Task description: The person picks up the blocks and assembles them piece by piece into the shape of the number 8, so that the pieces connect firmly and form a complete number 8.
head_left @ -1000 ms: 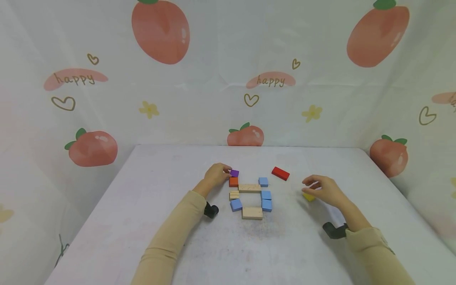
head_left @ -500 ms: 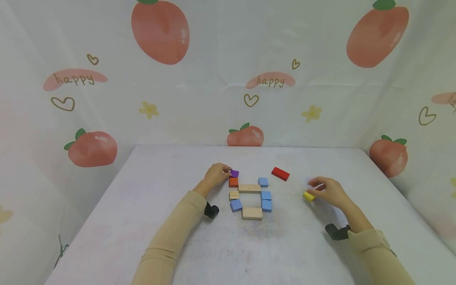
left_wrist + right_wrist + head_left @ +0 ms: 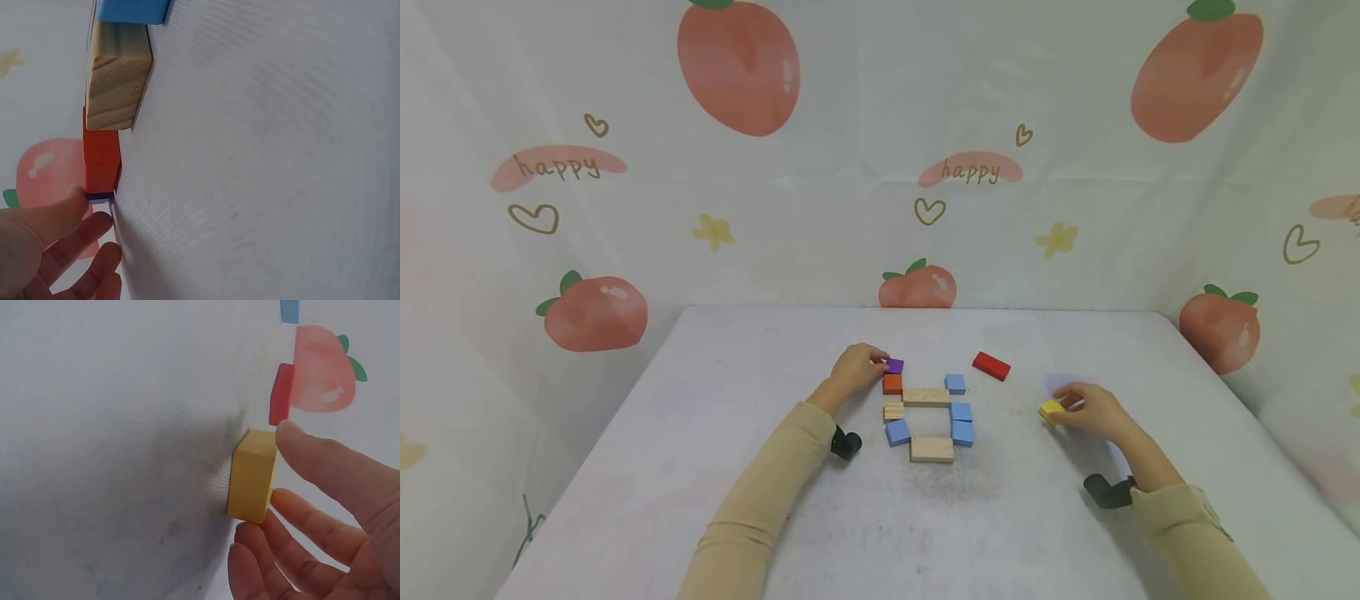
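Note:
My left hand is at the far left of the block arrangement, thumb and fingertips pinching a small purple block. In the left wrist view only a thin strip of that purple block shows, behind the orange-red block. Off to the right, my right hand has its thumb and fingers around a yellow block on the table. Up close in the right wrist view, the thumb meets one upper edge of the yellow block and the fingertips lie at its other end.
Pale wooden blocks and blue blocks outline a rectangle mid-table. Another blue block stands at its far right corner. A loose red block lies between the arrangement and the right hand. A printed cloth hangs behind the table.
My right hand has drawn slightly back toward me and lowered, its fingers closing around the yellow block. The left hand stays at the purple block.

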{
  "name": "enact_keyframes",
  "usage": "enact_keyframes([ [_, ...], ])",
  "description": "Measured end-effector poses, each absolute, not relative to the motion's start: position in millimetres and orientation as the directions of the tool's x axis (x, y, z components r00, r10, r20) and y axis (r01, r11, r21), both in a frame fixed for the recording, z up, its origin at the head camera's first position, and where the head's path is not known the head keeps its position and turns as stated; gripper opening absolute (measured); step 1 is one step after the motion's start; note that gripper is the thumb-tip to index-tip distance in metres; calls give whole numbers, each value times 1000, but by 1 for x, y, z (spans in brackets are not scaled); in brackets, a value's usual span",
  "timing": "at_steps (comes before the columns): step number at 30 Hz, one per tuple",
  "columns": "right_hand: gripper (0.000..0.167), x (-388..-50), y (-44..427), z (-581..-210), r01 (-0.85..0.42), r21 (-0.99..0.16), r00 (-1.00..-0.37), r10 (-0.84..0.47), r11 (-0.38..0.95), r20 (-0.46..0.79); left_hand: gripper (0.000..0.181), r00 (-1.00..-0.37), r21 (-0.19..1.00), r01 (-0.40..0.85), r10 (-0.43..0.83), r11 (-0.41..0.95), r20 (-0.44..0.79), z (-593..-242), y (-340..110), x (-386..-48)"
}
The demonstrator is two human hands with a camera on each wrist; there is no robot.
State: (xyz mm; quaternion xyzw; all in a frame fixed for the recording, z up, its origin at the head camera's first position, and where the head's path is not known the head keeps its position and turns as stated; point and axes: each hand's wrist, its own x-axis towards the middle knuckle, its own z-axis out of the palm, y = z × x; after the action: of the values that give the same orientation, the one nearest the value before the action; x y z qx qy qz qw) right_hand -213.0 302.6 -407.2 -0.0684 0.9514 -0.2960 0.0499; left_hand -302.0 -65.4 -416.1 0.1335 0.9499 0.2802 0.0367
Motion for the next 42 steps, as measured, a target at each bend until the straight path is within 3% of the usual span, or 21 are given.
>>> enact_keyframes([
  [17,40,-221,285,-398,-69,-530,-982,-150,845,-112,27,-963,539,215,269,814,-22,-415,-64,-301],
  [27,35,-239,259,-387,-194,-539,-967,-252,819,-35,27,-964,543,215,266,812,-16,-415,-65,-300],
  [42,32,-275,224,-383,-271,-529,-944,-331,804,-20,26,-963,552,217,268,805,-12,-418,-66,-302],
])
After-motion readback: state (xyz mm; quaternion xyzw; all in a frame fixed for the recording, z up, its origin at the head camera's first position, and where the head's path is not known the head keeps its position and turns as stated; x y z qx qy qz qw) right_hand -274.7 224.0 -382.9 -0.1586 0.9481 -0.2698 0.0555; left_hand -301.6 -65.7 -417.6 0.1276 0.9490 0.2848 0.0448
